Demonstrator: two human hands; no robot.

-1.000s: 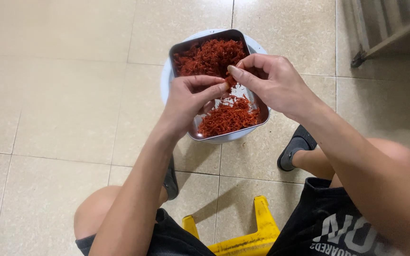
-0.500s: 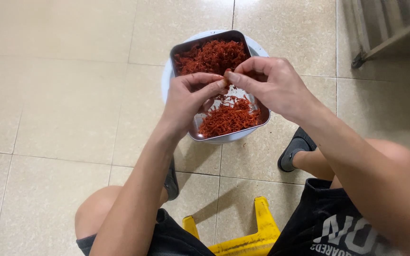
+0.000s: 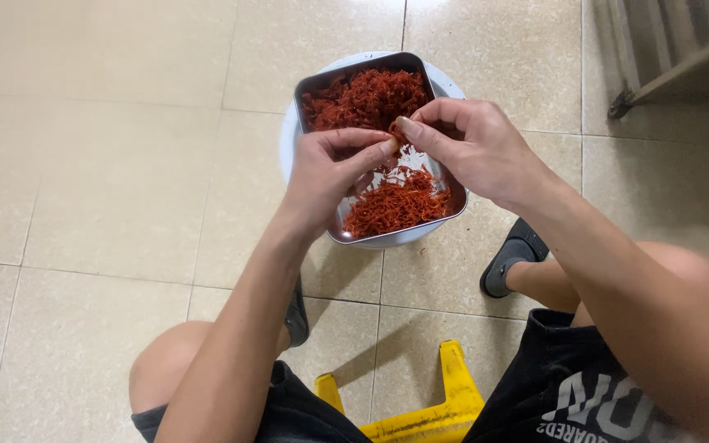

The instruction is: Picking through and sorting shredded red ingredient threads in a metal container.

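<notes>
A rectangular metal tray [image 3: 315,84] rests on a round white basin [image 3: 446,84] on the floor. It holds red shredded strands [image 3: 364,97] at the far end and a second pile [image 3: 394,207] at the near end, with bare metal between. My left hand [image 3: 330,172] and my right hand [image 3: 473,148] meet over the middle of the tray. Together their fingertips pinch a small clump of red strands [image 3: 395,136] between them.
Beige floor tiles [image 3: 116,164] surround the basin. I sit on a yellow stool [image 3: 428,410], knees apart, with dark sandals [image 3: 512,256] on my feet. A metal frame leg [image 3: 629,97] stands at the upper right.
Both hands stayed over the tray. The fingertips drew closer and worked the small clump of strands between them.
</notes>
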